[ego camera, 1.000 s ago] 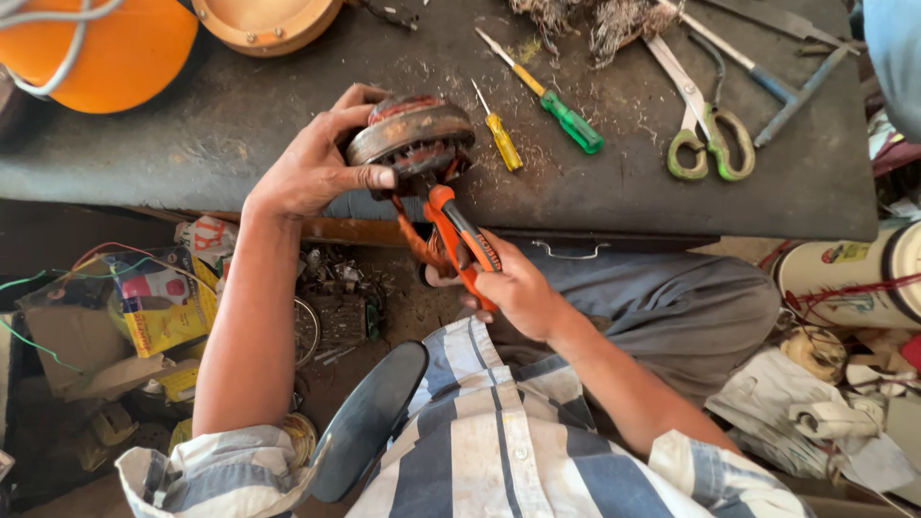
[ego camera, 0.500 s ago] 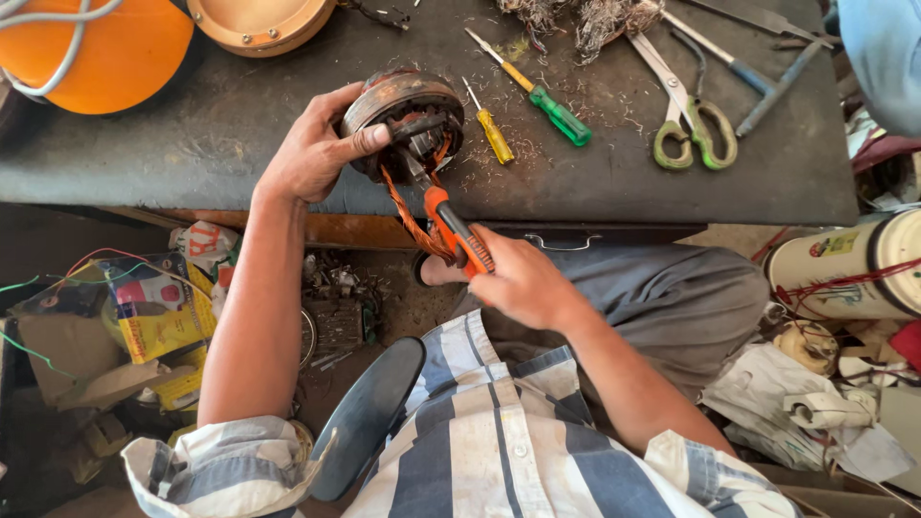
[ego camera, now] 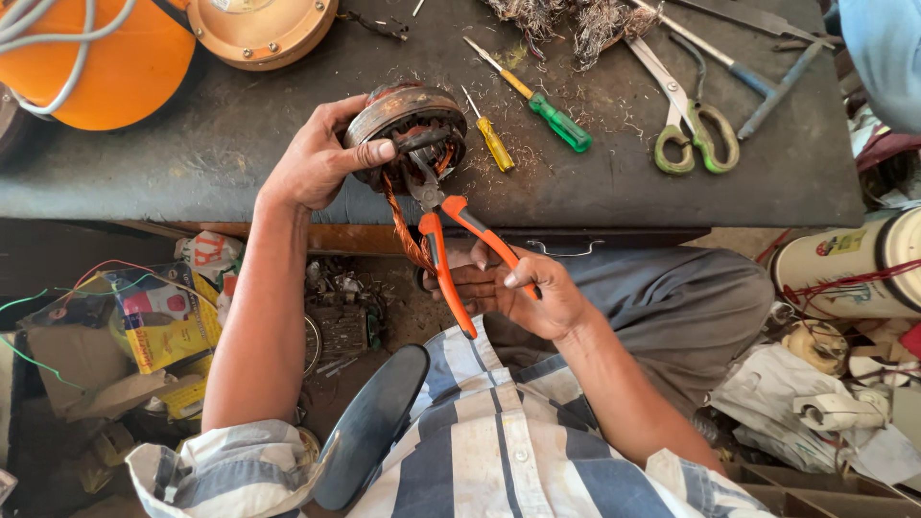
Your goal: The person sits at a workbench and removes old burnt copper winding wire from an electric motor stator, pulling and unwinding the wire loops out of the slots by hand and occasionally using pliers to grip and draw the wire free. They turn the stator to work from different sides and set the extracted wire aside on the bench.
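The dark worktop [ego camera: 192,163] fills the upper part of your view, with an orange round housing [ego camera: 106,58] at its far left corner and a tan round cover [ego camera: 259,24] just beside it. At the near edge of the worktop your left hand [ego camera: 312,158] holds a round motor stator [ego camera: 408,125] tilted on its side, fingers wrapped over its rim and thumb pressed on its face. A twist of copper wire [ego camera: 403,225] hangs from it, down past the worktop edge. Your right hand [ego camera: 528,293], below the edge over your lap, has its fingers closed around the orange-handled pliers [ego camera: 446,230], whose nose reaches up into the stator. Further right on the worktop lie green-handled shears [ego camera: 691,129], a green screwdriver [ego camera: 552,115] and, just beside the stator, a small yellow screwdriver [ego camera: 491,139].
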{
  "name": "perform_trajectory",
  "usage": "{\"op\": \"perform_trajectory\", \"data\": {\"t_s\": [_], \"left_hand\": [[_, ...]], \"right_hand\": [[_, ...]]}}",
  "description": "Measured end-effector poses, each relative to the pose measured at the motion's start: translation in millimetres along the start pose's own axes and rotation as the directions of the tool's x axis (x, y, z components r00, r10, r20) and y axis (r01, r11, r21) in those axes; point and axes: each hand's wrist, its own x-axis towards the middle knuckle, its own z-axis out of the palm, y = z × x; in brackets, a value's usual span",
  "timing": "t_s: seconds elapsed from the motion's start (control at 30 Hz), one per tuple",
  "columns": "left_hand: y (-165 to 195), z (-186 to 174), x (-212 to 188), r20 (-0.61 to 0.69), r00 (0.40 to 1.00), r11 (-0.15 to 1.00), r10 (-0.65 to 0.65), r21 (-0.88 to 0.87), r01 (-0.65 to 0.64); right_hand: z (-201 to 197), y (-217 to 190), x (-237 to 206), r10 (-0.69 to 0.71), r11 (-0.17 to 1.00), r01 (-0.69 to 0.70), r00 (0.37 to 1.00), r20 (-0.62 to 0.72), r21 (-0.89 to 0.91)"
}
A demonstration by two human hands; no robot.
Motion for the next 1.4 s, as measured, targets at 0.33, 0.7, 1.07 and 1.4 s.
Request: {"op": "perform_trajectory", "data": {"t_s": [0.33, 0.7, 1.07, 1.4], "left_hand": [[-1, 0, -1, -0.006, 1.000, 1.000, 0.002, 0.021, -0.002], [-5, 0, 4, -0.059, 0.998, 0.999, 0.029, -0.031, -0.030], [-1, 2, 2, -0.001, 1.000, 0.997, -0.018, 0.073, 0.018], [-1, 3, -1, -0.008, 1.000, 0.999, -0.030, -0.023, 0.030]], "right_hand": [[8, 31, 12, -0.025, 0.972, 0.023, 1.000, 0.006, 0.233], [36, 17, 2, -0.348, -0.116, -0.306, 0.904, -0.250, -0.945], [16, 20, -17, -0.303, 0.184, -0.085, 0.943, -0.139, -0.979], [-1, -42, -89, -0.357, 0.477, -0.229, 0.831, -0.426, -0.848]]}}
